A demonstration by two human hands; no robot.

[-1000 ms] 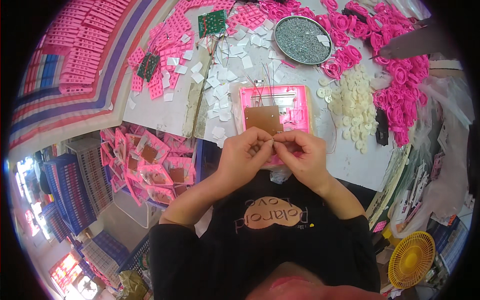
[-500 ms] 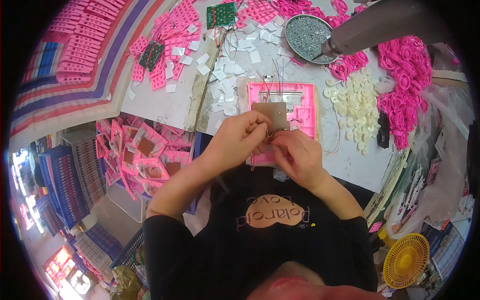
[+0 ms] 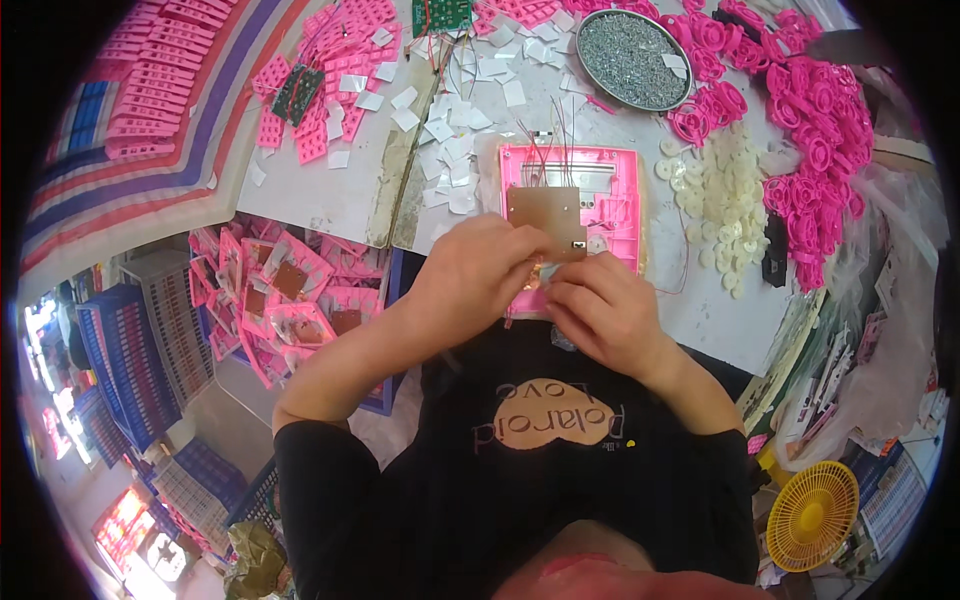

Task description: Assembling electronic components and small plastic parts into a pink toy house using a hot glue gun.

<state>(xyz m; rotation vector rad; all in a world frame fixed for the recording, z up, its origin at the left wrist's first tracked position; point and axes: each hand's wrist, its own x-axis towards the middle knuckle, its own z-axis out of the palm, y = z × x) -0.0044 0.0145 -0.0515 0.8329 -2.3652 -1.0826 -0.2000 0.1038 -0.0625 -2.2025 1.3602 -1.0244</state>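
Observation:
A brown circuit board (image 3: 545,212) lies over an open pink plastic casing (image 3: 625,215), with thin wires rising from the board's far edge. My left hand (image 3: 485,262) is closed in a pinch at the board's near left corner. Close beside it, my right hand (image 3: 608,305) pinches at the near edge, fingertips almost meeting the left ones. A small shiny gold-coloured patch shows between the fingertips. What each pinch holds is too small and too covered to name.
Beyond the casing stands a round dish of small metal parts (image 3: 635,60). White discs (image 3: 725,215) and magenta plastic parts (image 3: 815,140) are heaped at right. White squares (image 3: 460,150) and pink button pads (image 3: 345,40) lie at left, above a crate of pink casings (image 3: 290,290).
The grey tapered shape over the dish has withdrawn to the upper right, uncovering the dish. My fingertips have parted slightly at the board's near edge. The whole view has shifted a little.

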